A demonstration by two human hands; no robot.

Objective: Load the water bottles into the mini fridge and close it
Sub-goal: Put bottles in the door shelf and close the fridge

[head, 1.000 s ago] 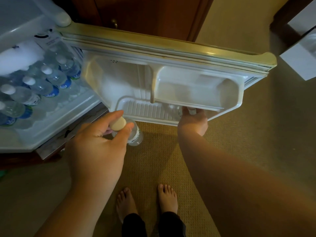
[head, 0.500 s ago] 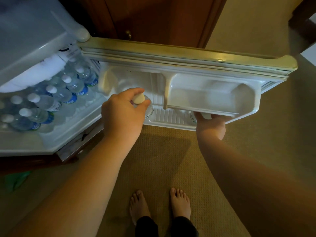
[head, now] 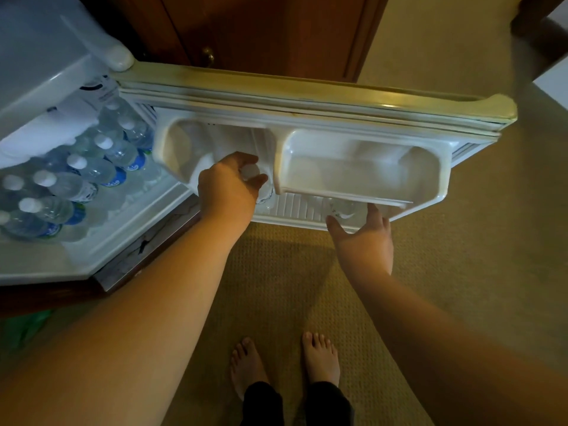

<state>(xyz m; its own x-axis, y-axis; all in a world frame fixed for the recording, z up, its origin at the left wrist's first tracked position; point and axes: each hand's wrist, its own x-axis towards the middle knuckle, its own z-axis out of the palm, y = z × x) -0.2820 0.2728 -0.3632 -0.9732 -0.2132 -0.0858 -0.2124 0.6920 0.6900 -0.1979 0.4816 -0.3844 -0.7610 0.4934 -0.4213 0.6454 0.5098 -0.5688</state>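
Note:
The white mini fridge (head: 46, 72) stands open at the left, with several capped water bottles (head: 92, 170) lying stacked inside. Its door (head: 307, 93) swings out across the view. My left hand (head: 227, 192) grips a clear bottle (head: 265, 192) by its cap, upright in the left end of the door's lower shelf. A second bottle (head: 341, 209) stands in that shelf under the upper door bin (head: 353, 167). Just below it is my right hand (head: 365, 244), with thumb and fingers spread and nothing held.
A dark wooden cabinet door (head: 261, 32) with a brass knob stands behind the fridge door. My bare feet (head: 319, 358) are on tan carpet (head: 276, 287). Something green (head: 21, 327) lies at the lower left. White furniture (head: 553, 78) is at the far right.
My left hand lifted the bottle from below the door into the door's lower shelf. My right hand let go of the other bottle and drew back, fingers spreading.

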